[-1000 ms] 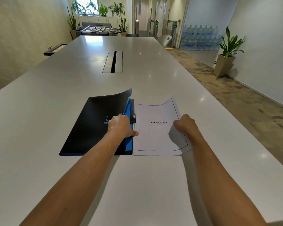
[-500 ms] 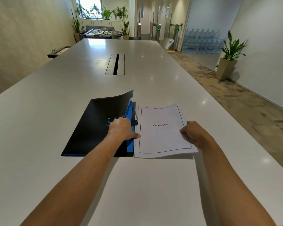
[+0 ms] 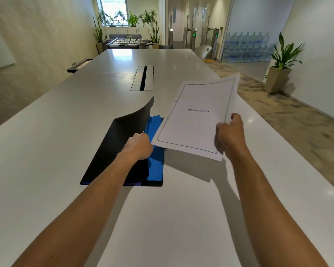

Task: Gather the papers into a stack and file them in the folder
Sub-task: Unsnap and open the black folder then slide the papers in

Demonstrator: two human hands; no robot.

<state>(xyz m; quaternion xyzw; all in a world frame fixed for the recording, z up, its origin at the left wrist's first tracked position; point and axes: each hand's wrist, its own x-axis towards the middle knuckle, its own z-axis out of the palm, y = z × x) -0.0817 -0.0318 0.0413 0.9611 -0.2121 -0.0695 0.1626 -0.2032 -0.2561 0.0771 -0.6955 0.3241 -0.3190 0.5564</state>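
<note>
Papers (image 3: 197,120), gathered into one stack with a bordered "BIBLIOGRAPHY" sheet on top, hang in the air above the white table (image 3: 66,132), tilted with their far edge raised and their near left corner just over the open folder (image 3: 123,151). The right hand (image 3: 230,135) pinches the stack at its right edge, thumb on top and fingers beneath. The left hand (image 3: 138,145) rests on the folder near its spine; it seems to hold the black cover leaf (image 3: 132,120) up, curled away from the blue inner panel (image 3: 154,132), though whether the fingers clasp the leaf or only press on it cannot be told. Gathering looks finished, since no loose sheets lie elsewhere on the table; what is left, by my reading, is to slide the stack onto the blue panel under the raised leaf and close the cover. Half a second ago the stack lay flat on the table beside the folder with the right hand at its edge; now it is lifted clear and angled toward the opening, and the cover leaf stands higher than it did.
</note>
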